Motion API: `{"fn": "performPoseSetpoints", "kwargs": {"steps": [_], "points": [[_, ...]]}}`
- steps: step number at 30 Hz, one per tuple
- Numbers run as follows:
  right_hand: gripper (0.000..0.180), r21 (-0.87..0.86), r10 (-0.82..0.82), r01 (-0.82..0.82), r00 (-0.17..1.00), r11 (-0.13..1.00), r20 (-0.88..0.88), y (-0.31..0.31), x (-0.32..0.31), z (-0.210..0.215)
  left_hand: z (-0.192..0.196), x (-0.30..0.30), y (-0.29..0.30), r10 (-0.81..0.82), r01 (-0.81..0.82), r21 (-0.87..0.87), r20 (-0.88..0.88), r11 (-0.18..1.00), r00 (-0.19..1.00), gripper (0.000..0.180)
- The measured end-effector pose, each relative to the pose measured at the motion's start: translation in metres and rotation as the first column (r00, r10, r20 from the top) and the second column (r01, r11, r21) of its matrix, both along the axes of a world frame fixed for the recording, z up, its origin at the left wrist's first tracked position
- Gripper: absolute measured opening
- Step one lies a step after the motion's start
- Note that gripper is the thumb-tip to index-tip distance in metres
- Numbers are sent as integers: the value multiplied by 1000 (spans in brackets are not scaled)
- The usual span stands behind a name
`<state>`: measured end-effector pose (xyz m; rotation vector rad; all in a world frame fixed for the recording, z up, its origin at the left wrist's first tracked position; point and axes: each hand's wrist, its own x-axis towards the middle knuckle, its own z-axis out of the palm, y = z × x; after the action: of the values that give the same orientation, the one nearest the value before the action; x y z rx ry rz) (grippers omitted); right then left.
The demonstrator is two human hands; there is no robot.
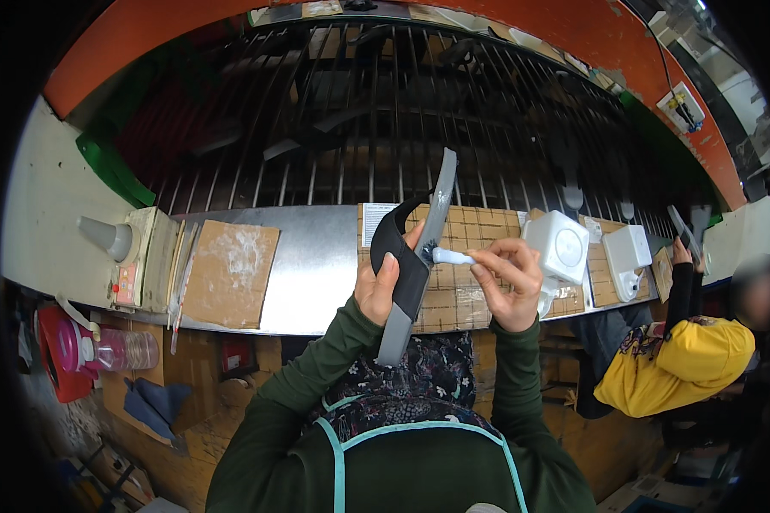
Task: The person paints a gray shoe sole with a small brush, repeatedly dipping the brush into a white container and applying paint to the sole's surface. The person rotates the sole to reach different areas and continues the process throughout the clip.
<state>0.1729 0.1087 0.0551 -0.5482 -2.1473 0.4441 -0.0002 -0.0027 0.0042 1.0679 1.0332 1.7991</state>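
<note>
Left hand [376, 291]: gripping a grey-soled sandal [414, 278]. Right hand [512, 282], facing it: pinching a pale brush [455, 256], tip at the sole [440, 203] — a slip could smear the black strap [388, 236]. Farther right, a white container [560, 246] — an outward swing might knock it.

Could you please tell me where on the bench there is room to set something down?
There is room on the bare metal between the stained cardboard and the left hand. It is crowded on the right, around the white containers beyond the right hand.
</note>
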Motion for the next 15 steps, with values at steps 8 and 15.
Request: {"fn": "performPoseSetpoints", "kwargs": {"steps": [8, 15], "points": [[18, -252, 22, -63, 986, 966, -163, 9, -6, 0, -5, 2, -2, 25, -25, -4, -63, 1000, 998, 63], [18, -116, -169, 148, 966, 982, -197, 21, -19, 9, -7, -1, -5, -36, 28, -49, -155, 998, 987, 73]]}}
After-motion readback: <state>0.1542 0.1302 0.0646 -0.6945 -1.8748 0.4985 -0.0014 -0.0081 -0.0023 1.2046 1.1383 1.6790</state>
